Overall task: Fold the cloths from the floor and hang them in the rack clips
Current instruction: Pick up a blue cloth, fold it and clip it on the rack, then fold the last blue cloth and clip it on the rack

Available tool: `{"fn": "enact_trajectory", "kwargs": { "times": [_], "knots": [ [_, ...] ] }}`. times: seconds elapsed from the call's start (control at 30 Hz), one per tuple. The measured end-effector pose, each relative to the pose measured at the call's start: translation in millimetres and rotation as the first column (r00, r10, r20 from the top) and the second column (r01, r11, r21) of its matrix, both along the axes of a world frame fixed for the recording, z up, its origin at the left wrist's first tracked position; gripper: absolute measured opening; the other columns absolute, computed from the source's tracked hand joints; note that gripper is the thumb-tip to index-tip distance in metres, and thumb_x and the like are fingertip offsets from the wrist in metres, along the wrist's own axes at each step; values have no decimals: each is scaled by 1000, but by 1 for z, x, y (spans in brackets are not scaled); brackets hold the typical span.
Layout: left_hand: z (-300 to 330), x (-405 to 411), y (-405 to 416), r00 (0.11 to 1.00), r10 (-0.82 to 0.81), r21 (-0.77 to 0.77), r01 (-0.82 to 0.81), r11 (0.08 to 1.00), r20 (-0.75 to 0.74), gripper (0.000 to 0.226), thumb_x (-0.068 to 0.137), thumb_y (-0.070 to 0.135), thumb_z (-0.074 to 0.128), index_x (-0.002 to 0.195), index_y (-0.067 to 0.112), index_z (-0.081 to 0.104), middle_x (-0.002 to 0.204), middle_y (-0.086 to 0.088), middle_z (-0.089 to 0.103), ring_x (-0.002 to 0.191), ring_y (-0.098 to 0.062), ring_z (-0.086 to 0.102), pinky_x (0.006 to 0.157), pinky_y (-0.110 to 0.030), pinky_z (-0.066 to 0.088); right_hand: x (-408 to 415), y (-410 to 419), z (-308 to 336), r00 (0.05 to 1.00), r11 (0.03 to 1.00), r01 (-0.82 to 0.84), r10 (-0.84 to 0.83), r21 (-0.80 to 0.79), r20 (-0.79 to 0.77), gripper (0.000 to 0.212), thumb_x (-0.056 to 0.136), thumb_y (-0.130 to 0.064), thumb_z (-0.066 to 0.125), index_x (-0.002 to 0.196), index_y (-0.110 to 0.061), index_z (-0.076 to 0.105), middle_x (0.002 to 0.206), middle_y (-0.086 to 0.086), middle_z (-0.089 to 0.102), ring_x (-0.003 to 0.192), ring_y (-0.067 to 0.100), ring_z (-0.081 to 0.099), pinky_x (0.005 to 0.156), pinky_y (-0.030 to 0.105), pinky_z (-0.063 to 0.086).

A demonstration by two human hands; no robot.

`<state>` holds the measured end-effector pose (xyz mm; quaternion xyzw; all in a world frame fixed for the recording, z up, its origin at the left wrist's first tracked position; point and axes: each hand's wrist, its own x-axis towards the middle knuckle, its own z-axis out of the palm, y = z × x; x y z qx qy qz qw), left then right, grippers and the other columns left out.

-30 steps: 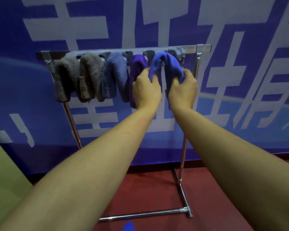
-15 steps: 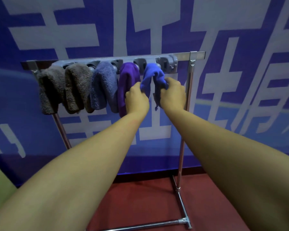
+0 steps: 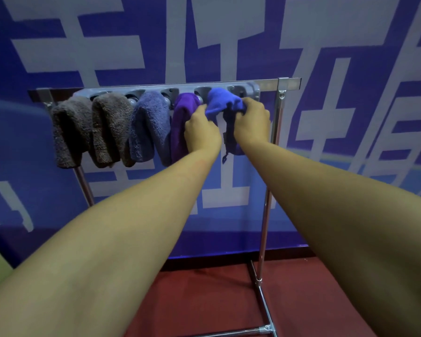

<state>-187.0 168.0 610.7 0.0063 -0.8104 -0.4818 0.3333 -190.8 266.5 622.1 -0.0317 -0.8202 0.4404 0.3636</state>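
We see both bare forearms reach up and forward from the lower corners toward the rack's top rail. The left hand (image 3: 202,132) has its fingers curled onto the left side of the royal-blue cloth (image 3: 223,102), pinching the fabric just beside the purple cloth (image 3: 184,125). The right hand (image 3: 252,122) grips the same blue cloth from the right, fingers bunched round its upper fold, knuckles toward us. Between the two hands a darker tail of that cloth hangs down, with a small tag at its lower end.

Below the arms lies a dark red floor (image 3: 204,300), and a yellow-green patch shows at the lower left edge; we cannot tell what it is. The metal rack (image 3: 267,215) stands on this floor, its right post rising from a base bar that runs toward the lower edge.

Along the top rail sits a grey clip strip (image 3: 250,87). From its left end hang two brown-grey fleecy cloths (image 3: 90,127) side by side, touching, then a slate-blue fleecy cloth (image 3: 151,125), then the purple one, then the royal-blue cloth under the hands near the strip's right end. One clip at the far right end shows no cloth.

Behind everything stands a blue wall banner (image 3: 350,117) with large pale characters
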Motion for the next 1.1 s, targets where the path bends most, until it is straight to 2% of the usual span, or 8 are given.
{"fn": "enact_trajectory", "kwargs": {
  "times": [0.17, 0.27, 0.4, 0.5, 0.63, 0.8, 0.93, 1.1],
  "knots": [
    [-10, 2, -8, 998, -54, -128, 55, 990, 13, 39, 91, 2, 40, 114, 19, 66, 101, -16, 69, 94, -41, 61, 74, -41, 48, 3, -2, -17, 999, 999, -21, 19, 45, 30, 28, 94, -4, 41, 102, -14, 66, 89, 9, 65, 85, 30, 60, 71, 42, 51],
    [-18, 5, -12, 997, -80, -169, 83, 982, 24, 24, 93, 12, 45, 100, 17, 67, 92, -14, 70, 89, -41, 59, 69, -39, 45, 7, -4, -25, 1000, 998, -28, 28, 49, 15, 27, 92, -4, 42, 100, -14, 66, 88, 8, 67, 82, 29, 60, 70, 39, 50],
    [-29, 10, -16, 991, -126, -179, 134, 975, 53, 15, 94, 24, 51, 94, 17, 65, 85, -9, 69, 84, -38, 62, 74, -44, 53, 15, -2, -39, 999, 997, -38, 36, 65, 36, 12, 91, -17, 50, 89, -19, 61, 80, 2, 66, 75, 26, 62, 64, 37, 50],
    [-33, 17, -21, 984, -177, -85, 177, 981, 6, 25, 96, 31, 53, 117, 24, 64, 102, -2, 73, 95, -27, 66, 85, -41, 55, 26, -2, -42, 998, 999, -41, 40, 36, 40, 22, 96, -36, 50, 110, -26, 64, 88, -8, 67, 81, 18, 66, 73, 40, 57],
    [-52, 33, -27, 969, -244, -6, 244, 970, -40, 47, 98, 36, 50, 144, 25, 48, 138, 2, 61, 127, -14, 56, 107, -36, 46, 52, -8, -60, 1000, 999, -25, 25, -25, 10, 41, 100, -47, 45, 135, -28, 52, 119, -8, 66, 104, 12, 63, 79, 31, 49],
    [-123, 72, -51, 955, -291, 13, 290, 957, 54, 49, 100, 37, 49, 147, 22, 45, 145, 1, 55, 128, -10, 54, 110, -35, 44, 89, -26, -138, 992, 995, -41, 51, -88, 111, 50, 101, -49, 43, 146, -29, 40, 144, -7, 53, 127, 14, 54, 98, 37, 48],
    [-205, 107, -81, 952, -264, 15, 265, 964, 152, 48, 100, 35, 50, 144, 18, 49, 144, -1, 56, 126, -11, 57, 108, -38, 46, 120, -46, -227, 965, 996, -85, 92, -41, 246, 50, 98, -53, 45, 142, -30, 45, 143, -6, 56, 126, 17, 57, 102, 43, 48],
    [-326, 150, -123, 925, -201, 34, 201, 979, 322, 44, 99, 31, 53, 140, 15, 54, 139, -2, 60, 118, -12, 62, 103, -34, 48, 159, -76, -353, 894, 991, -135, 132, -24, 428, 49, 97, -48, 50, 140, -26, 50, 140, -1, 59, 123, 21, 59, 102, 40, 48]
  ]
}}
